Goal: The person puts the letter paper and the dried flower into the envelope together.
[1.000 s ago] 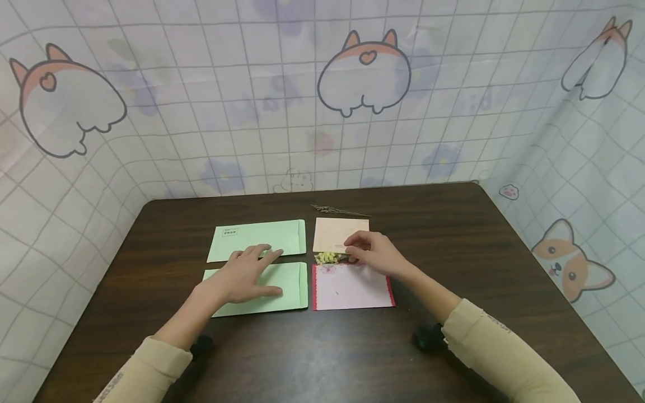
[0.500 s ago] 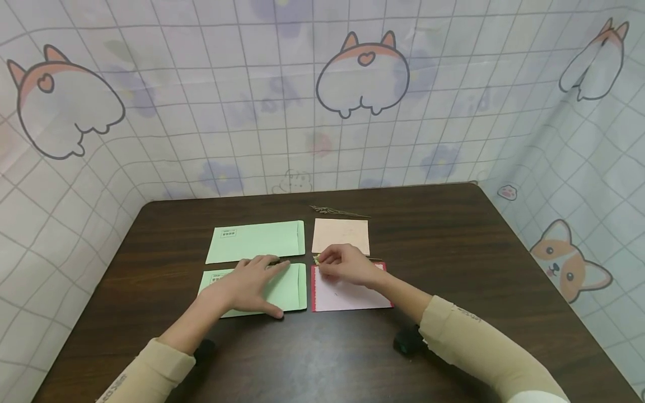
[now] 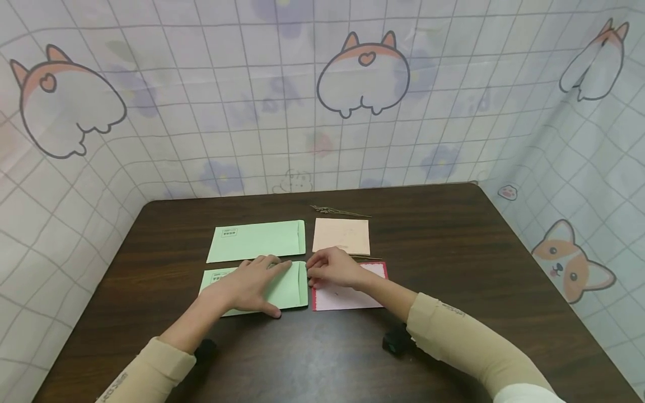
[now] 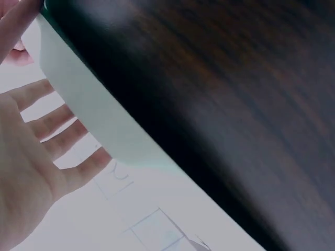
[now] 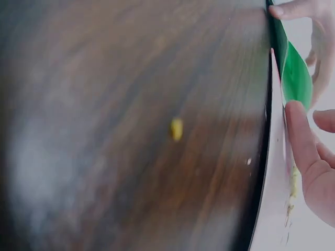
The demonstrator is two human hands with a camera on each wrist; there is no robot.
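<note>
Left hand (image 3: pixel 249 290) flat on the near green envelope (image 3: pixel 288 291), fingers straight and slightly spread, palm down. Left wrist view confirms: fingers (image 4: pixel 49 125) splayed on the pale paper, envelope edge just beyond them, dark table (image 4: pixel 235 104) past that.

Right hand (image 3: pixel 332 271) sits at the envelope's right end, over the top left corner of the pink card with red border (image 3: pixel 353 294). Fingers curled, tips together at the envelope's open edge. Right wrist view shows the green flap (image 5: pixel 294 78) lifted a bit off the table, my fingers (image 5: pixel 301 136) right against it, and a yellow dried sprig (image 5: pixel 294 183) under the hand. I can't tell whether I'm pinching the sprig or just the flap.

One small yellow bit (image 5: pixel 176 128) lies loose on the table, well apart from the hand.

Behind: second green envelope (image 3: pixel 257 240) flat, tan card (image 3: pixel 341 235) beside it, thin dry stem (image 3: pixel 339 211) at the far side of those. Both untouched.
</note>
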